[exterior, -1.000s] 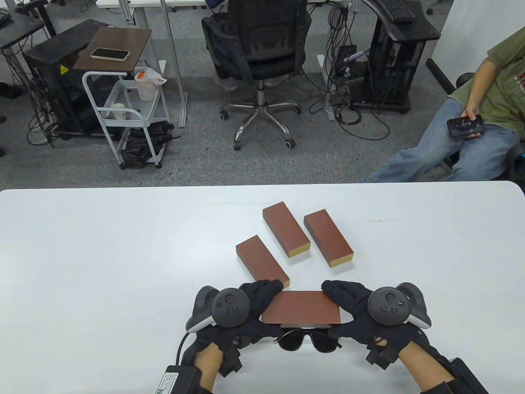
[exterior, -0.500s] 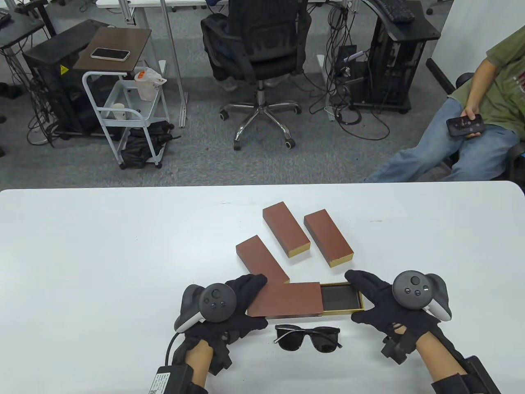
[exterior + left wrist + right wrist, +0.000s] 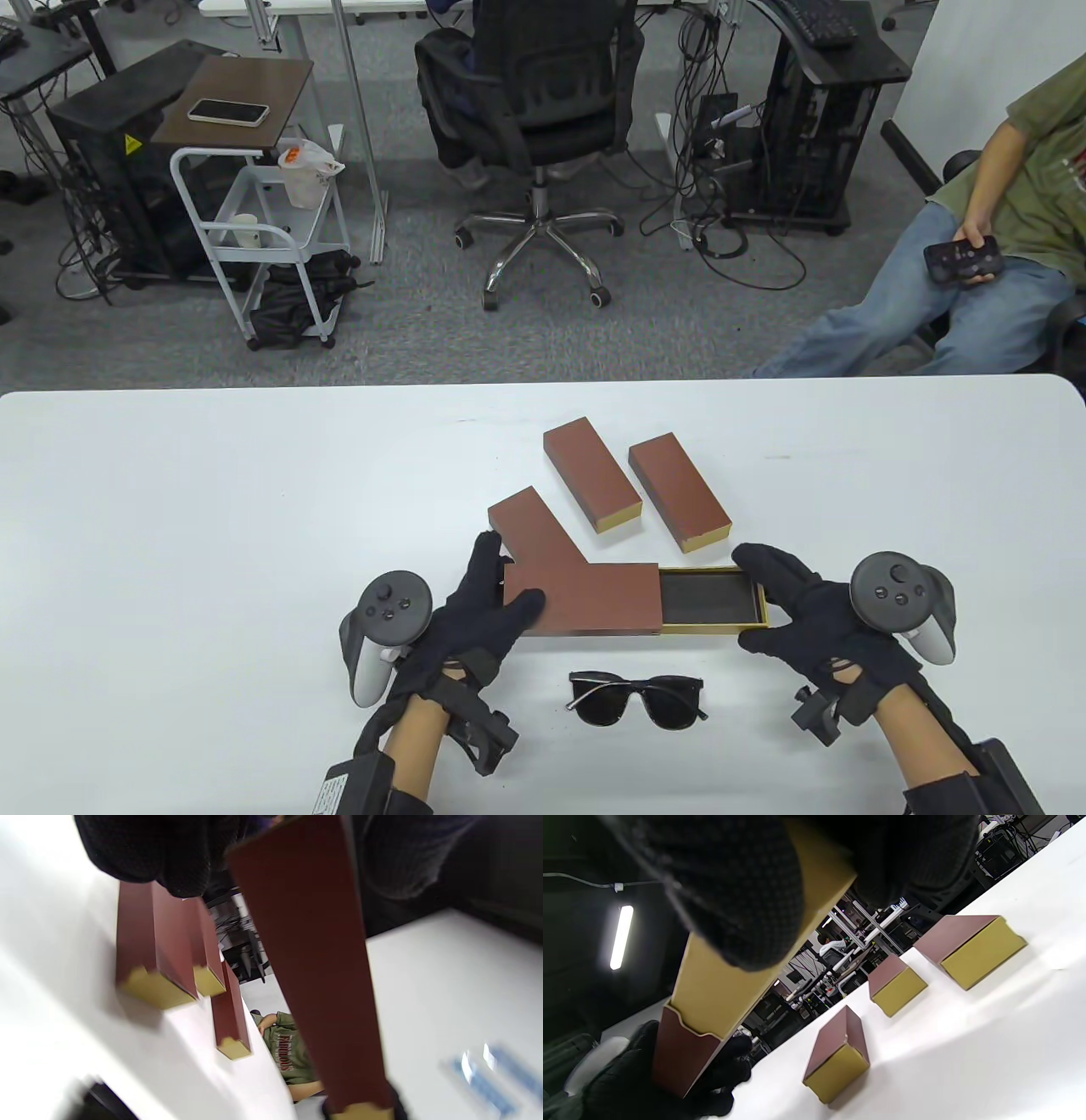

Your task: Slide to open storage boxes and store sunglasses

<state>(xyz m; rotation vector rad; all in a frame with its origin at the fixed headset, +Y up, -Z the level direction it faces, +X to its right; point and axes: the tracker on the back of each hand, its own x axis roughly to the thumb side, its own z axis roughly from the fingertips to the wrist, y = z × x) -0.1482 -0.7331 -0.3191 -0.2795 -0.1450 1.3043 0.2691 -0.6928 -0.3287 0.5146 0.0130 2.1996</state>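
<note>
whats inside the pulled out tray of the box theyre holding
The exposed part of the gold tray shows only a dark lining. The part under the brown sleeve is hidden. The sunglasses lie on the table.

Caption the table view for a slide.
Gloved hands slide open a box, exposing its tray; sunglasses wait nearby.

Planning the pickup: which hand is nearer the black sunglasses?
Left, slightly. The left hand holds the box sleeve up-left of the black sunglasses; the right hand holds the drawer, farther up-right.
</note>
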